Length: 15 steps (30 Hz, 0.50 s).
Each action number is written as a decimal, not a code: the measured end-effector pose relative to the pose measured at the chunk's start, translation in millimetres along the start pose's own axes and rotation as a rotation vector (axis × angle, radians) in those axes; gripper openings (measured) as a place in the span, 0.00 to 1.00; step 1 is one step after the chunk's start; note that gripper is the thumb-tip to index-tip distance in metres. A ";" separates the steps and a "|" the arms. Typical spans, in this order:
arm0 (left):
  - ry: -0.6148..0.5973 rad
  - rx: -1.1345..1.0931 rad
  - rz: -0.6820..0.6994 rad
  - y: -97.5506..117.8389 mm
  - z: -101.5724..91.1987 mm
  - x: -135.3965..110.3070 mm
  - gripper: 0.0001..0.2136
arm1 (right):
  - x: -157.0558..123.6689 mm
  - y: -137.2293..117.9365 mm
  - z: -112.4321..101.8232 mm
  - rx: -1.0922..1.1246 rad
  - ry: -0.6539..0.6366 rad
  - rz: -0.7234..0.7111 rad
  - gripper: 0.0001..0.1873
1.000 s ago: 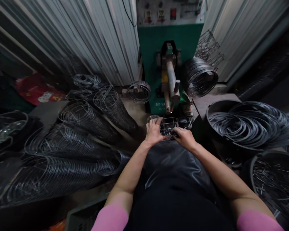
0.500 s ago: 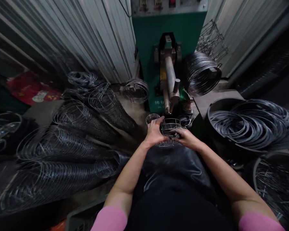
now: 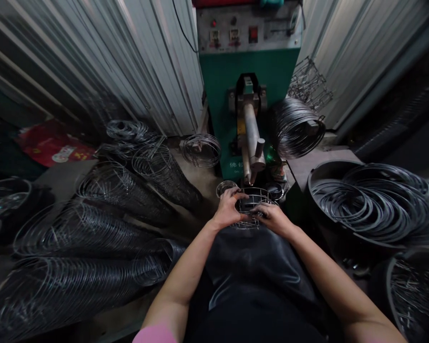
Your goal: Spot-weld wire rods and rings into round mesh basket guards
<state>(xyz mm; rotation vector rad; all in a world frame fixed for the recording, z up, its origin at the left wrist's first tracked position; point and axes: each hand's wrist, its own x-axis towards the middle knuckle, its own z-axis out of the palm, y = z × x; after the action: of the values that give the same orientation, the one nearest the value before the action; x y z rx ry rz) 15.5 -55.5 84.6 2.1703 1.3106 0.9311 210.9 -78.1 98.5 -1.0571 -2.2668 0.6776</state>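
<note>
1. Both hands were on it! Left hand (image 3: 229, 209) curled round the near-left rim of the small wire basket (image 3: 252, 202), thumb over the top, fingers closed on the wire.
2. Right hand (image 3: 273, 218) gripped the opposite rim, fingers closed too. By my reading, that two-sided hold steadied a light, springy frame.
3. Basket sat at the far edge of the black apron (image 3: 257, 267), mouth tilted upward, just below the tip of the machine arm (image 3: 250, 138). Touching or not, I couldn't tell.
4. Wire rings (image 3: 372, 197) filled a black tub (image 3: 316, 200) on the right, within easy reach. Basket stacks (image 3: 93, 224) lay on their sides, left.
</note>
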 end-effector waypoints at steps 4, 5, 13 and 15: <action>0.022 -0.025 0.004 -6.1 1.6 1.9 0.30 | 5.8 1.4 -0.3 -0.061 -0.010 -0.018 0.08; 0.024 -0.030 0.003 -7.0 1.5 2.8 0.30 | 7.5 1.7 -0.7 -0.071 -0.013 -0.024 0.08; 0.052 -0.118 -0.034 -9.0 -3.2 21.7 0.30 | 26.9 6.8 -10.8 -0.139 0.013 -0.022 0.07; 0.040 -0.139 -0.063 -10.2 -1.8 26.2 0.31 | 30.6 9.5 -12.1 -0.134 0.016 -0.013 0.07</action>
<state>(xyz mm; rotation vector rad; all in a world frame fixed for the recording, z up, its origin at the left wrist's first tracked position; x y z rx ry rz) 16.6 -27.5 87.5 2.0045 1.2847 1.0140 207.2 -45.8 109.2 -1.1045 -2.3299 0.5160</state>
